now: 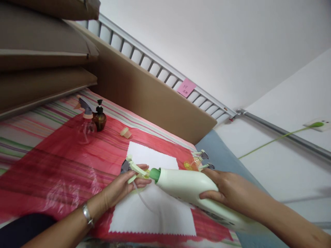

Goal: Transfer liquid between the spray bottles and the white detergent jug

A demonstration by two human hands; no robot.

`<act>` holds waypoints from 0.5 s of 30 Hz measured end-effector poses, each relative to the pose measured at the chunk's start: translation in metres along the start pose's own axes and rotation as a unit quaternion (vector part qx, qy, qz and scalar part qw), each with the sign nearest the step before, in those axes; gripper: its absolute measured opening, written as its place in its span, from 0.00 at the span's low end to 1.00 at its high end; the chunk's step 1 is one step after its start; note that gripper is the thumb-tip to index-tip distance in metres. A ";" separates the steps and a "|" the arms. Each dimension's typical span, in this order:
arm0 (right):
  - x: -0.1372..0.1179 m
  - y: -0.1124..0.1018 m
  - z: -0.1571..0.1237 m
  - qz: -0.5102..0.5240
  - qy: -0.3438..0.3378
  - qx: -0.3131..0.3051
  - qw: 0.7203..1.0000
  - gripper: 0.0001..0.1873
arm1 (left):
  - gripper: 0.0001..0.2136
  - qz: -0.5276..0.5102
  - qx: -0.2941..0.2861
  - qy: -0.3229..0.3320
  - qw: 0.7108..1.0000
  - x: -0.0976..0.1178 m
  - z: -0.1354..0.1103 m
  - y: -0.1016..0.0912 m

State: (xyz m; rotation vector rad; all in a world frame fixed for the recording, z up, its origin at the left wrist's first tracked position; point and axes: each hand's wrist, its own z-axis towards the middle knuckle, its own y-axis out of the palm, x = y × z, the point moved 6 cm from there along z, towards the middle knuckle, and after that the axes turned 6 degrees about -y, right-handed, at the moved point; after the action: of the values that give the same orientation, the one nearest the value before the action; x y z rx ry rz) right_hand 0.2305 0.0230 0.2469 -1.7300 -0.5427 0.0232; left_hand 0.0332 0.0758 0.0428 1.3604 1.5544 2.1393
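My left hand [120, 187] has its fingers curled under a pale green and grey trigger spray head [136, 168]. From the spray head a thin clear tube [141, 196] hangs down over a white zigzag-edged cloth [151, 155]. My right hand [223, 187] is wrapped round a pale green hair dryer [184, 182]. The dryer's darker green nozzle [154, 174] points left, right beside the spray head; whether they touch I cannot tell. Just beyond my right hand lie more spray heads [203, 155], with yellow parts [190, 165] next to them, partly hidden.
A clear spray bottle [86, 131] and a brown pump bottle [100, 119] stand at the left on a red plastic sheet [62, 165]. A small cream cup-like piece [125, 133] lies nearby. Behind rise a brown board [144, 93] and metal railing [155, 67]. A green cord [274, 139] runs to a wall outlet.
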 end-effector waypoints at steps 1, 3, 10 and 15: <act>0.000 0.002 0.000 0.007 0.006 -0.021 1.000 0.22 | 0.28 0.000 -0.001 0.002 1.000 0.000 0.000 0.000; 0.001 0.004 0.001 0.016 0.017 -0.052 0.998 0.22 | 0.28 0.000 -0.006 0.006 1.000 0.000 0.000 -0.001; 0.002 0.004 0.002 0.024 0.021 -0.062 0.998 0.23 | 0.26 0.003 -0.018 0.005 1.000 -0.002 0.002 -0.003; 0.001 0.003 0.003 0.025 0.019 -0.069 0.997 0.22 | 0.24 -0.006 -0.030 0.006 1.000 -0.005 0.003 -0.005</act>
State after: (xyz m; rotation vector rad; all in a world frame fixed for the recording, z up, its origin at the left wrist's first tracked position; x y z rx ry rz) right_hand 0.2320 0.0259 0.2435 -1.8753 -0.4821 -0.0131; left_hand 0.0363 0.0770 0.0362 1.3181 1.4872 2.1731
